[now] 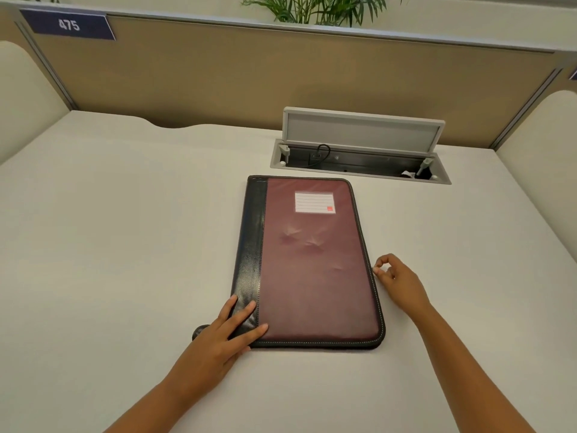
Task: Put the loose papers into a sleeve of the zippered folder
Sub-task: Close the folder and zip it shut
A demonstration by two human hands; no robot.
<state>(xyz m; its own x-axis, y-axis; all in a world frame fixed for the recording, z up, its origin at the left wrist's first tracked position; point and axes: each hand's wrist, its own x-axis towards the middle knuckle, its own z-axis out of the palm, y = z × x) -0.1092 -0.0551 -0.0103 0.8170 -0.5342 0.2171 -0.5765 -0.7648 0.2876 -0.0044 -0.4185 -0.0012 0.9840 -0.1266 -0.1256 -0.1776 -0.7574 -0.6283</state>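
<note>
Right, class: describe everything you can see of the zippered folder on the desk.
The zippered folder lies flat and closed on the pale desk, spine to the left. Its cover looks like maroon leather with a few dents, beside a black spine strip; a zip track and pale stitching run round the edge. A lined label sits near the top. The left hand rests on the near left corner; the right hand pinches at the right edge.
</note>
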